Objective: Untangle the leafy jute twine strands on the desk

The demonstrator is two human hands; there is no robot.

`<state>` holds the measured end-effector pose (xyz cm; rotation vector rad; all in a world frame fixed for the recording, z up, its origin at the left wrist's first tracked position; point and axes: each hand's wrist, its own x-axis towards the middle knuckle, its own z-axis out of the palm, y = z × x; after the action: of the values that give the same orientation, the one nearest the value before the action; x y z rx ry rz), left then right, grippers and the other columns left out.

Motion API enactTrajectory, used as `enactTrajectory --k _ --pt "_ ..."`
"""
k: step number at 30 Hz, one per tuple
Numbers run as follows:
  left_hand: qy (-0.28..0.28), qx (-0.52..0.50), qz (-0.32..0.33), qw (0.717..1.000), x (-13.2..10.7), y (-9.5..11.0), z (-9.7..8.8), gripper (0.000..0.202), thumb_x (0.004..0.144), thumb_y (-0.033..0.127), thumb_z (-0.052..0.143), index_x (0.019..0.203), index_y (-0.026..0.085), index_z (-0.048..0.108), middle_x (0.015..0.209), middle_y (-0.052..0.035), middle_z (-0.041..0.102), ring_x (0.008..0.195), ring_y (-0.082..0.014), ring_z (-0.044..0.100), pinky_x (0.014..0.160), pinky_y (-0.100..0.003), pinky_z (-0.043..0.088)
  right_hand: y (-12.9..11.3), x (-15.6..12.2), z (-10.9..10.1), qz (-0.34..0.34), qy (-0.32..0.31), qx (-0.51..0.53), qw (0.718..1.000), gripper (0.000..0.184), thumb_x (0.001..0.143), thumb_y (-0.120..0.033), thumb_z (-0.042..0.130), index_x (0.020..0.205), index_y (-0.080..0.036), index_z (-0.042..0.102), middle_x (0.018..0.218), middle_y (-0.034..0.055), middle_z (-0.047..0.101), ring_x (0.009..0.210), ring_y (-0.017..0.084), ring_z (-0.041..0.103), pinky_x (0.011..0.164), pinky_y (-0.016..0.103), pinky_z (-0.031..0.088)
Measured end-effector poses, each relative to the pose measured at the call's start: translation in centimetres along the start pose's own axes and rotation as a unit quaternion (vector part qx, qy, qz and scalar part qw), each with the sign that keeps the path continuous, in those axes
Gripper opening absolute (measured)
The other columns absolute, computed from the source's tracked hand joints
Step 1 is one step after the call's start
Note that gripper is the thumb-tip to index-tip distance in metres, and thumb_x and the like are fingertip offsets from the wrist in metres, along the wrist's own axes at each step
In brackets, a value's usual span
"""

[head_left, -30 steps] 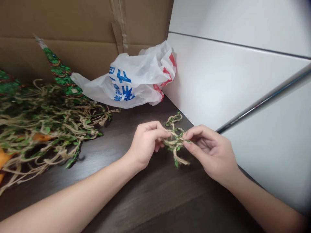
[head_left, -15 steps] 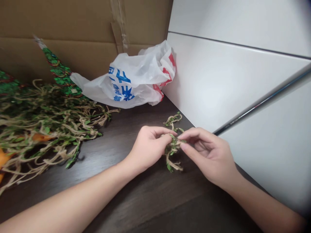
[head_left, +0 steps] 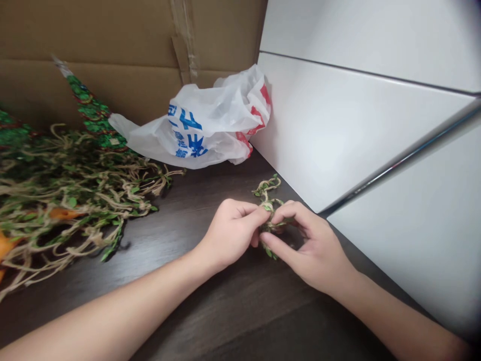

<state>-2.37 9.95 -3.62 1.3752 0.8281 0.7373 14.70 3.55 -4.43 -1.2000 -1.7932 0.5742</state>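
Note:
A short piece of leafy twine (head_left: 267,185), tan cord with small green leaves, lies on the dark wood-grain surface, and both hands work at its nearer part. My left hand (head_left: 235,233) pinches the cord between thumb and forefinger. From the right, my right hand (head_left: 310,243) has its thumb and fingertips curled around the same twine. The fingers of the two hands nearly meet, and they hide much of the cord between them. Some leaves show below the right thumb, while the far end curls loosely beyond the fingers.
A large tangle of leafy twine (head_left: 86,195) spreads at left, with orange pieces (head_left: 65,214) in it. Behind it stands a green tinsel tree (head_left: 93,115). A crumpled white plastic bag (head_left: 150,135) rests against a cardboard wall (head_left: 124,30). White panels (head_left: 319,125) border the right side.
My right hand has shifted slightly left and down, closer to my left hand. The near end of the twine, visible before, is now mostly covered by the fingers.

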Motion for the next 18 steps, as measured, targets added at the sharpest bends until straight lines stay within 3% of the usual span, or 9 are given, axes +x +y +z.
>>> enactTrajectory --k 7,13,18 --pt "-0.003 0.057 0.037 0.998 -0.4 -0.3 0.3 0.044 0.093 0.026 0.058 0.050 0.016 0.053 0.048 0.0046 0.048 0.050 -0.0071 0.040 0.050 -0.023 0.030 -0.1 0.0 0.1 0.044 0.022 -0.024 0.999 0.027 0.086 -0.006 0.067 0.088 -0.025 0.049 0.085 -0.0052 0.057 0.073 0.011 0.056 0.067 0.026 0.047" --pt "0.081 -0.024 0.054 0.995 0.0 -0.9 0.4 0.023 0.092 0.024 0.058 0.070 0.018 0.062 0.063 0.0047 0.057 0.055 -0.0075 0.046 0.052 -0.020 0.037 -0.2 0.2 0.1 0.074 -0.013 0.056 0.996 0.021 0.090 -0.005 0.060 0.093 -0.026 0.055 0.090 -0.0045 0.059 0.076 0.011 0.061 0.068 0.024 0.051" --pt "0.119 -0.066 0.014 0.991 0.7 -0.8 0.3 0.024 0.088 0.026 0.055 0.066 0.018 0.062 0.055 0.0037 0.052 0.047 -0.0095 0.045 0.042 -0.022 0.033 0.0 0.4 0.2 0.104 0.032 0.130 0.986 0.015 0.091 -0.011 0.063 0.090 -0.025 0.058 0.085 -0.0043 0.060 0.071 0.011 0.064 0.067 0.025 0.053"
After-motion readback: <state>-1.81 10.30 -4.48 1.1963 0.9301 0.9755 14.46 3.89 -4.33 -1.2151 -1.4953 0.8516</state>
